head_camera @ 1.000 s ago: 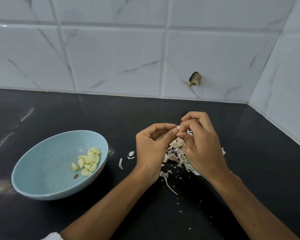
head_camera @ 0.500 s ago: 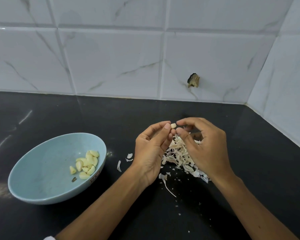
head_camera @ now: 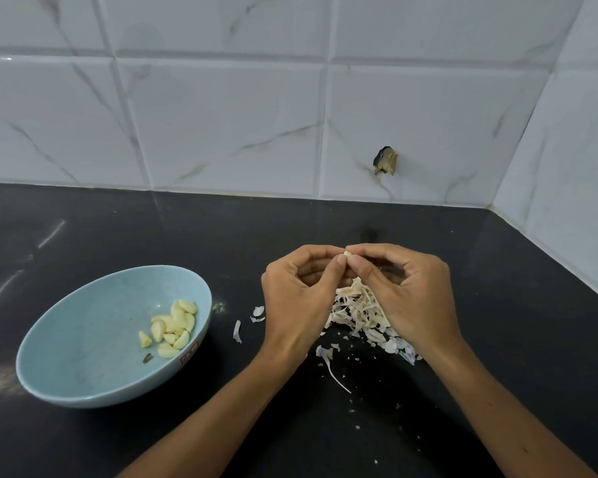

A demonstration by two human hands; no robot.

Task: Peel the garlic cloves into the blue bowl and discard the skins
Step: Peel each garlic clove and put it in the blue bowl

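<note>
A small pale garlic clove [head_camera: 347, 253] is pinched between the fingertips of my left hand [head_camera: 297, 298] and my right hand [head_camera: 404, 291], held above the counter. Below and between the hands lies a heap of papery garlic skins [head_camera: 358, 310]. To the left stands the blue bowl [head_camera: 83, 343], tilted a little, with several peeled yellow cloves [head_camera: 173, 327] on its right inner side and one dark scrap beside them.
Loose skin flakes [head_camera: 237, 331] and crumbs are scattered on the black counter [head_camera: 497, 339] around and in front of the hands. White marble-look tiles form the back wall and the right corner wall. A chipped hole [head_camera: 385, 161] shows in the back tile.
Both hands have lifted off the skin heap and spread apart, and the small clove now shows between their fingertips. The bowl and its cloves have not moved.
</note>
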